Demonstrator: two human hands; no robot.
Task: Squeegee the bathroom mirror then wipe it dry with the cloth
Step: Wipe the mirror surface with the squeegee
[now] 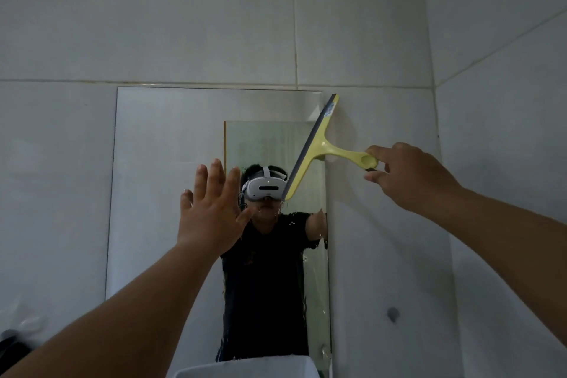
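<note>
A tall frameless mirror hangs on the grey tiled wall. A yellow squeegee with a grey rubber blade lies tilted against the mirror's upper right edge, its top end past the corner onto the tile. My right hand pinches the end of its handle between thumb and fingers. My left hand is raised flat in front of the mirror's middle, fingers apart, holding nothing. Water drops and streaks show on the lower right glass. No cloth is in view.
A white container rim shows at the bottom centre below the mirror. A dark object sits at the lower left edge. A small grey hook or knob is on the wall right of the mirror. A wall corner runs at the right.
</note>
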